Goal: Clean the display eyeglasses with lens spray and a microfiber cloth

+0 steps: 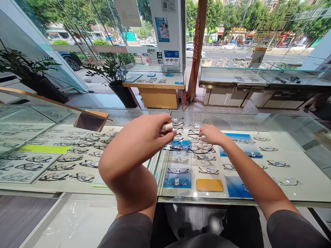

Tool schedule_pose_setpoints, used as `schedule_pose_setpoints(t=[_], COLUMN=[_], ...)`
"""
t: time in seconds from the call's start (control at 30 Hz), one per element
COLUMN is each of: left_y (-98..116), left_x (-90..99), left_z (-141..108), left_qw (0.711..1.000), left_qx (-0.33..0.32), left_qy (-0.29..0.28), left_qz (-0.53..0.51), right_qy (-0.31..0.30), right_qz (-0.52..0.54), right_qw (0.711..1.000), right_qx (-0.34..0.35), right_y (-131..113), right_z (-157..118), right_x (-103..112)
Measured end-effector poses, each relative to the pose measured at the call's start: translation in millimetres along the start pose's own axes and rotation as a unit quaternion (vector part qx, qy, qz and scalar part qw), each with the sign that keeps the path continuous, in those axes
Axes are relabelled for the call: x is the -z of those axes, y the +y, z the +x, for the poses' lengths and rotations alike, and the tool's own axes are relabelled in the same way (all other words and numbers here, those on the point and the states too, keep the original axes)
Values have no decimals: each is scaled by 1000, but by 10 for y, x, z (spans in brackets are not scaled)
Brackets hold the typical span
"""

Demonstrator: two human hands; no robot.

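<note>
Head camera view: the left hand (164, 129) is bent over at the wrist above the glass-topped bench (297, 151), its fingers curled and closed around a small white object (167, 127), only part of which shows between finger and thumb; the right hand (210, 134) hovers or rests over the same glass, well apart from the white object, its fingers bent and slightly spread, and I cannot tell whether the fingertips pinch or touch anything; the palms of both are turned out of sight; the left forearm covers part of the rows beneath it, the right forearm crosses a blue panel (234, 186) and hides some of the spectacles around it, and both upper arms are cut off by the lower edge; the bench is a glass display case, holding rows of spectacles (178, 170) on a pale base, some of them lying on blue panels, with an orange flat piece (209, 185) near the front and a lime-green strip (45, 148) at the left; beyond it, a wooden cabinet with a glass top (159, 98) holds more spectacles, too small to make out singly; a dark pot (125, 94) beside it holds a leafy plant (110, 70).
</note>
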State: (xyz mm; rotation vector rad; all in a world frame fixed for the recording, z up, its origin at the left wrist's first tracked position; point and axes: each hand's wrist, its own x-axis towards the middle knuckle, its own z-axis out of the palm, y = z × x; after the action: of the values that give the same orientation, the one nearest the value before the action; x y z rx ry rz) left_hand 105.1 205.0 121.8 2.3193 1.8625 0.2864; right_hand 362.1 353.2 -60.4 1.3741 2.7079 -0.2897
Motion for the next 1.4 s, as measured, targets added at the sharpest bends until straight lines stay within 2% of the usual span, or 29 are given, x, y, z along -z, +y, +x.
schedule_pose_setpoints(t=[0.1, 0.2, 0.27, 0.4, 0.5, 0.57, 0.8, 1.0, 1.13, 1.4], left_y=[-11, 9, 34, 69, 65, 59, 65, 54, 63, 63], left_x=[-8, -11, -18, -48, -72, -82, -82, -79, -67, -59], left_z=[12, 29, 40, 51, 55, 57, 58, 32, 26, 49], left_qw=[1000, 1000, 1000, 1000, 999, 999, 999, 999, 999, 999], left_qx=[-3, -3, -5, -18, -27, -28, -23, -25, -23, -36], left_qy=[-3, -9, -10, -12, -11, -10, -15, -11, -12, -3], left_qz=[0, 10, 17, 20, 17, 17, 19, 21, 20, 19], right_qy=[21, 89, 161, 278, 300, 297, 292, 257, 259, 267], right_qz=[19, 108, 203, 356, 436, 467, 491, 453, 445, 449], right_qw=[1000, 990, 966, 892, 848, 833, 820, 853, 857, 852], right_qx=[-5, -13, -20, -33, -25, -10, 10, 24, 30, -25], right_y=[-8, -11, -17, -55, -95, -119, -164, -221, -179, -124], right_z=[-30, -122, -207, -371, -454, -485, -514, -563, -490, -327], right_x=[61, 178, 277, 463, 550, 575, 575, 613, 568, 439])
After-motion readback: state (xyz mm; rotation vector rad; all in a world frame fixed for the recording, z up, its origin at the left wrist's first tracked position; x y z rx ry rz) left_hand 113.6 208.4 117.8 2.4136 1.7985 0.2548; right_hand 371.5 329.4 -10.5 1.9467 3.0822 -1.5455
